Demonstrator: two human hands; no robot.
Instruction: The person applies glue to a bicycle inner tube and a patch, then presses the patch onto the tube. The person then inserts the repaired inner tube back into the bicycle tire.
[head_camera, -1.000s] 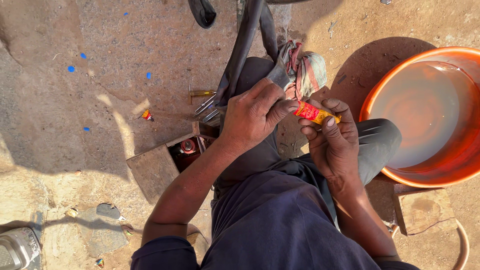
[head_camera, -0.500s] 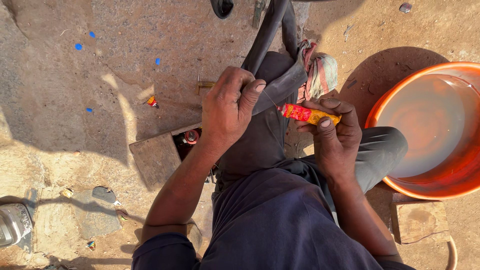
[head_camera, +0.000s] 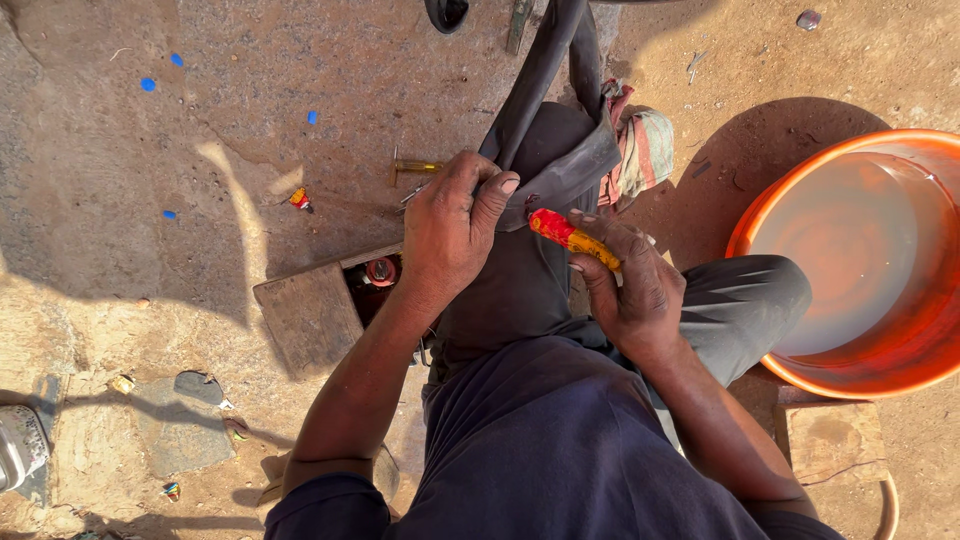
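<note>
My left hand (head_camera: 452, 228) grips a black rubber inner tube (head_camera: 545, 90) that is folded over my knee and runs up out of view. My right hand (head_camera: 625, 282) holds a small red and yellow tube (head_camera: 566, 234), its red tip pointing at the fold of rubber just right of my left thumb. I sit low, with dark trousers and a dark blue shirt filling the lower middle.
An orange basin (head_camera: 930, 352) of cloudy water stands at the right. A striped rag (head_camera: 642, 146) lies beyond my knee. A small wooden box (head_camera: 318, 312) with bits inside sits at my left on the dirt ground. A yellow-handled tool (head_camera: 420, 167) lies further off.
My left hand slid along the inner tube and closed over its fold. The red and yellow tube in my right hand tipped toward the rubber. The camera view shifted slightly.
</note>
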